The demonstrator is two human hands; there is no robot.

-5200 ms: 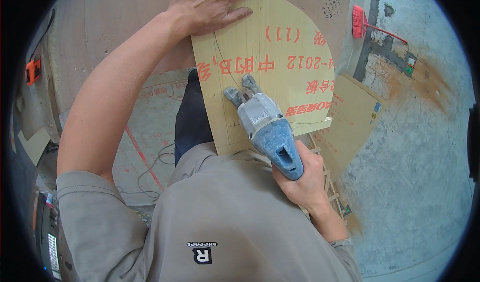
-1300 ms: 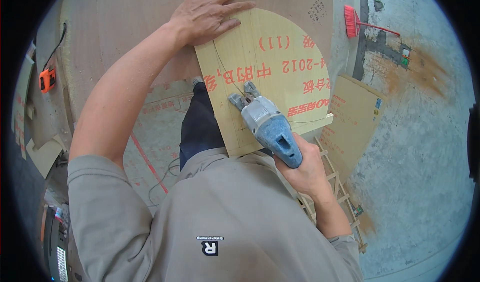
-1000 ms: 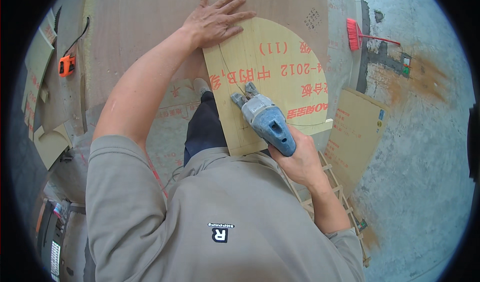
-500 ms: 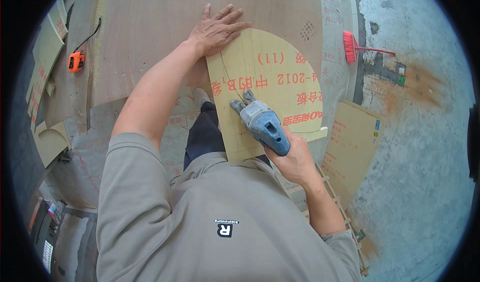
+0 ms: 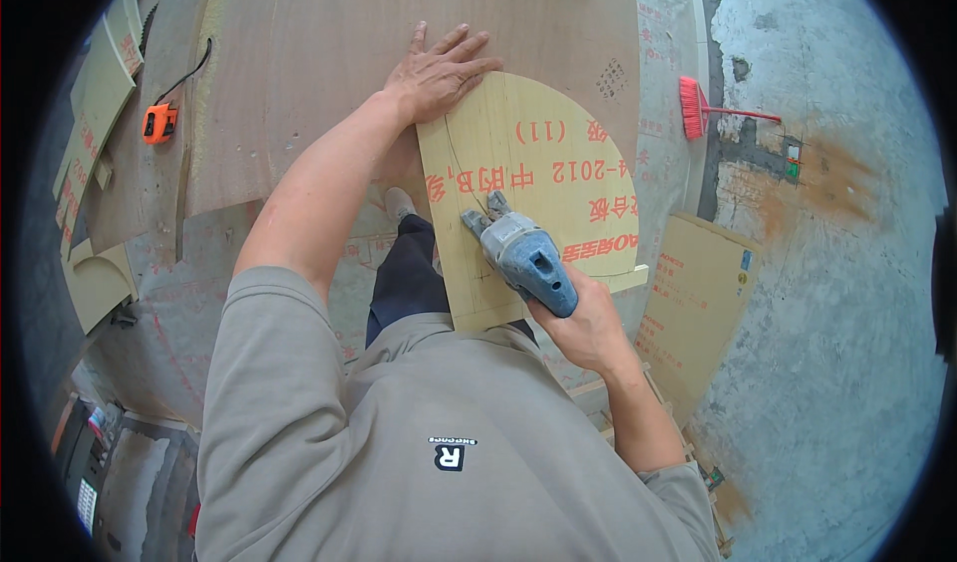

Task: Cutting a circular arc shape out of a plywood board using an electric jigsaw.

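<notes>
A pale yellow plywood board (image 5: 558, 143) with red print and a rounded far right edge lies in front of me, its near end close to my body. My left hand (image 5: 439, 75) is flat at the board's far left corner, fingers spread, partly on the brown sheet beyond. My right hand (image 5: 586, 325) is wrapped round the rear of a blue-grey jigsaw (image 5: 533, 258), which stands on the board with its forked metal shoe pointing far left. A thin curved line (image 5: 457, 153) runs along the board toward the shoe. The blade is hidden.
Under the board's far side spreads a large brown wooden sheet (image 5: 319, 33). An orange tape measure (image 5: 159, 123) lies on it at left, near yellow offcuts (image 5: 97, 143). On the right are a red broom (image 5: 693, 108) and a leaning yellow board (image 5: 698, 293).
The whole view has shifted slightly, so the board and both hands appear a little lower. The jigsaw keeps nearly the same place on the board, and my left hand stays flat.
</notes>
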